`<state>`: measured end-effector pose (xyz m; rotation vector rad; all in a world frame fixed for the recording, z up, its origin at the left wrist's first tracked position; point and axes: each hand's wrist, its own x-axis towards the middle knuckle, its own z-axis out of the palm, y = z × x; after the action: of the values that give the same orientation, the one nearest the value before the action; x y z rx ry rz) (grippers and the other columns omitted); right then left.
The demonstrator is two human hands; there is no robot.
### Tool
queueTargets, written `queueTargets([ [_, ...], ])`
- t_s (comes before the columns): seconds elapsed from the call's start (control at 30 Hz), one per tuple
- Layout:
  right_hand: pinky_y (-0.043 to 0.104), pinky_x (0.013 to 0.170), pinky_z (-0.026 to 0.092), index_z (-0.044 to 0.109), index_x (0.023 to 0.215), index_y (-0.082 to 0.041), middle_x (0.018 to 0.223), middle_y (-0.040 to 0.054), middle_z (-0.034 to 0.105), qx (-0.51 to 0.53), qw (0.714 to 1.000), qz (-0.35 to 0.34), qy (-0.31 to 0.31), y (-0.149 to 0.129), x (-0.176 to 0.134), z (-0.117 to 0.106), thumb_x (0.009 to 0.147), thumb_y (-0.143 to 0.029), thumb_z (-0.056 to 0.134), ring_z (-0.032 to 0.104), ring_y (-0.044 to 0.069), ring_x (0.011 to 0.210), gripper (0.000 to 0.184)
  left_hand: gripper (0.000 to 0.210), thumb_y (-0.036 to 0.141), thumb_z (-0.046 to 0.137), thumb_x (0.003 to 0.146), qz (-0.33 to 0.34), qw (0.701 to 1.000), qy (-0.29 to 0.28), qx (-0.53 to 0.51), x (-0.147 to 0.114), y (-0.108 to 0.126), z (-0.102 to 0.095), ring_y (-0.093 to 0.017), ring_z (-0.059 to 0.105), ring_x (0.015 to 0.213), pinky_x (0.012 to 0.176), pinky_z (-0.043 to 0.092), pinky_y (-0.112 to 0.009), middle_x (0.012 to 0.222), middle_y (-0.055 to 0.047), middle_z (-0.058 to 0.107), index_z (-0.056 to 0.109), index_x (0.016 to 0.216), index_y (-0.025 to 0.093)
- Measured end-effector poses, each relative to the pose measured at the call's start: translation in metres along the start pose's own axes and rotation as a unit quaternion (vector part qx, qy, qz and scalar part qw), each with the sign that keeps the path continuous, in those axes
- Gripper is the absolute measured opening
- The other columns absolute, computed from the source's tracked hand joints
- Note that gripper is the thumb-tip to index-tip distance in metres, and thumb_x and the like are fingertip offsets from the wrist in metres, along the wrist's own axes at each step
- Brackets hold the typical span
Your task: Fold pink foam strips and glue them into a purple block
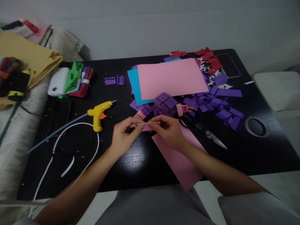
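Between the fingertips of both hands is a small pink paper strip (148, 127), held level above the black table. My left hand (125, 132) pinches its left end, thumb on the near side. My right hand (168, 129) grips the other end the same way. Under my right forearm lies a pink paper sheet (180, 159), one corner past the table's front edge. Black-handled scissors (206, 129) rest beside my right wrist, blades pointing right. Just beyond my fingers are folded purple paper pieces (165, 103) and a few pink ones (184, 109).
A yellow glue gun (99, 114) with a white cord lies left of my hands. Pink sheets (172, 78) over blue paper (134, 87) lie at the back. Purple and red scraps (211, 61), a tape roll (257, 127) and a clear phone case (227, 65) are on the right.
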<state>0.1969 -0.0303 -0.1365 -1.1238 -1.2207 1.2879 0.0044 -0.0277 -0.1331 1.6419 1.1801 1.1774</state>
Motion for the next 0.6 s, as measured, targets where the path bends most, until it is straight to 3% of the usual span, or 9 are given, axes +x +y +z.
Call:
queueTargets([
  [0.6,0.031,0.073,0.06,0.081,0.086,-0.023,0.083,0.0006,0.079,0.044,0.998,0.022,0.031,0.0026,0.0013,-0.0006,0.084,-0.036,0.085,0.071,0.015,0.073,0.014,0.009,0.028,0.075,0.092,-0.02,1.0,0.014,-0.001,0.0044,0.0033,-0.0012,-0.01,0.059,0.061,0.059,0.047,-0.021,0.073,0.002,0.072,0.078,0.089,0.02],
])
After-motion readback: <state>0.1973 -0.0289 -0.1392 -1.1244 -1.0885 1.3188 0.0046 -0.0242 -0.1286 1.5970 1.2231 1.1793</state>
